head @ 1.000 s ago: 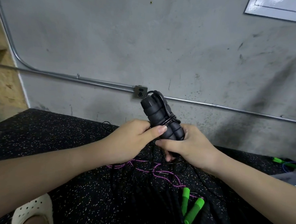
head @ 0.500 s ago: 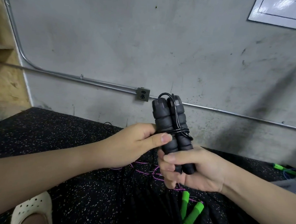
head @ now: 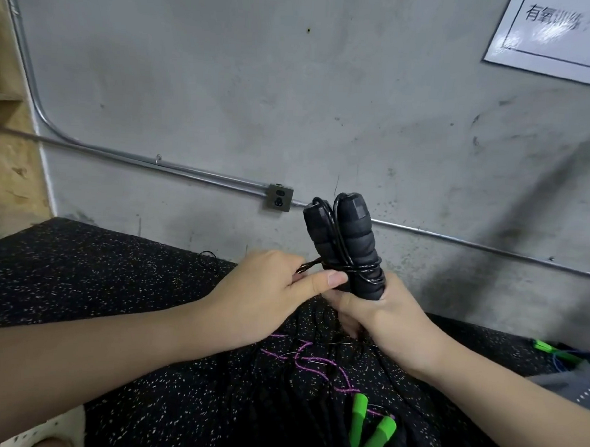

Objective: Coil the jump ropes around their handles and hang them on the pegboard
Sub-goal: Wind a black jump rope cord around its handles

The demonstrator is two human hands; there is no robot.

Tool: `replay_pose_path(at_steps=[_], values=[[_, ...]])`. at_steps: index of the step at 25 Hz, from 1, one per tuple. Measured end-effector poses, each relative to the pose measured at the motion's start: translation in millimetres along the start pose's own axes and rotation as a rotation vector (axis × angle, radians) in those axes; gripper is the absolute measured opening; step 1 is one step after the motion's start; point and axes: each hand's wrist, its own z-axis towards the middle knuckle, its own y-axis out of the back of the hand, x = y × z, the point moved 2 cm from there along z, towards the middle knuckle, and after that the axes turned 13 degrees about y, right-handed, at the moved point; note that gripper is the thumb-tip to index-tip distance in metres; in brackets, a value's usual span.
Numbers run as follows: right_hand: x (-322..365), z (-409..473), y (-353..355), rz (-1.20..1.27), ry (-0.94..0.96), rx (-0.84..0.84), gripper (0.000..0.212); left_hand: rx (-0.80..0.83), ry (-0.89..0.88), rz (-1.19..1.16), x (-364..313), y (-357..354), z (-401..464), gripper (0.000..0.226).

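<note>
Two black foam jump-rope handles (head: 348, 246) stand upright side by side in front of the grey wall. My right hand (head: 381, 316) grips their lower ends. A thin black rope (head: 362, 273) is wound a few turns around the handles just above that hand. My left hand (head: 276, 290) pinches the rope where it leaves the handles on the left, thumb against the left handle. The rest of the black rope hangs down onto the floor. A second rope with green handles (head: 368, 435) and a purple cord (head: 317, 364) lies loose on the floor below. No pegboard is in view.
Black speckled rubber flooring (head: 129, 290) runs to a grey concrete wall with a metal conduit (head: 187, 170) and an outlet (head: 280, 197). A green-and-blue rope (head: 553, 351) and grey fabric (head: 579, 385) lie at the right. A white perforated shoe (head: 47, 432) shows at bottom left.
My right hand has turned so its back faces me, still gripping the handles' lower ends. My left hand has drawn the rope out to the left of the handles.
</note>
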Motion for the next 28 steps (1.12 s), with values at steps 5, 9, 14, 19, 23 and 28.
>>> replay_pose_path(at_steps=[5,9,14,19,23,28], values=[[0.6,4.3,-6.2,-0.157,0.085,-0.112,0.025,-0.006,0.024,0.008,-21.6,-5.0,1.4,0.071],[-4.3,1.7,-15.7,-0.354,0.117,-0.176,0.04,-0.03,0.057,0.048,-20.0,-12.0,9.2,0.074],[10.7,-9.3,-13.3,-0.063,-0.063,0.273,0.015,0.329,-0.047,-0.164,8.6,-11.0,11.1,0.053],[14.7,-21.4,-11.9,0.492,-0.345,0.345,0.014,0.522,-0.101,-0.315,-2.5,-7.5,-3.0,0.041],[5.2,-16.5,-8.0,0.103,-0.167,0.105,0.025,0.336,0.01,0.031,13.4,-7.2,3.6,0.092],[-5.0,-15.9,-4.4,0.078,-0.126,-0.085,0.021,0.171,0.02,0.058,8.6,-13.0,6.0,0.068]])
